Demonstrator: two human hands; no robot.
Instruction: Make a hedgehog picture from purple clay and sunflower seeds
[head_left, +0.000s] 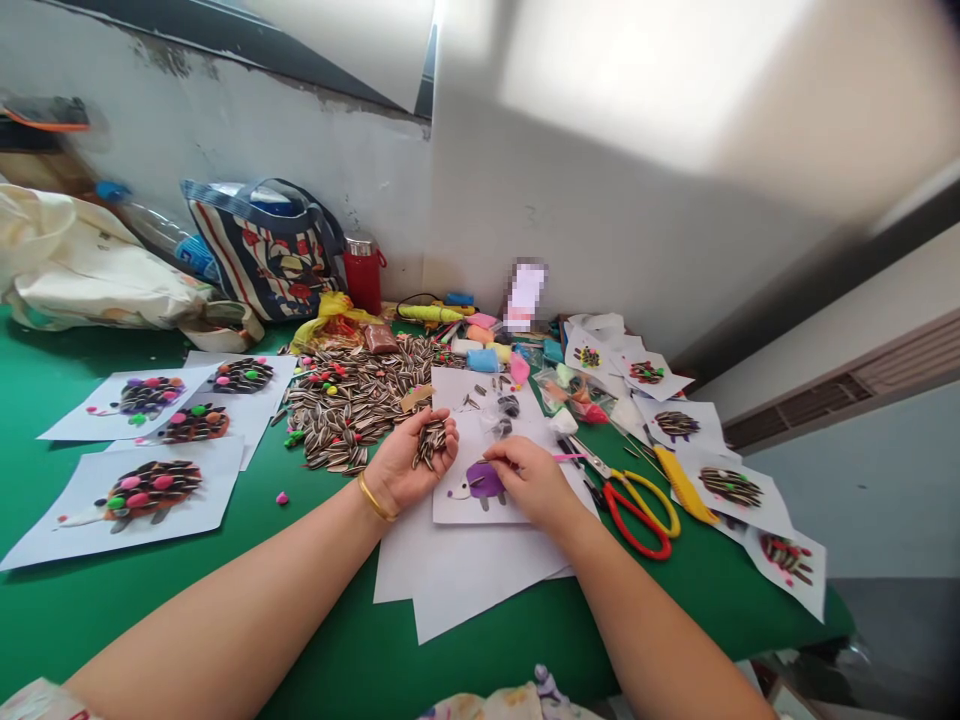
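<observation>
My left hand (pixel 412 460) is palm up with its fingers curled round a small heap of striped sunflower seeds (pixel 430 443), at the left edge of a white sheet (pixel 461 508). On that sheet lies a hedgehog shape with a purple clay body (pixel 487 480) and a pale pointed face. My right hand (pixel 521 475) is over the purple body, thumb and fingertips pinched together around a seed, as far as I can make out. A large pile of sunflower seeds (pixel 352 395) spreads behind my left hand.
Finished hedgehog pictures lie at left (pixel 154 490) and right (pixel 731 487). Red and yellow scissors (pixel 637 510) rest right of my right hand, beside a yellow strip (pixel 684 485). Clay packets (pixel 577 395), a red flask (pixel 363 275) and a striped bag (pixel 266 250) stand behind.
</observation>
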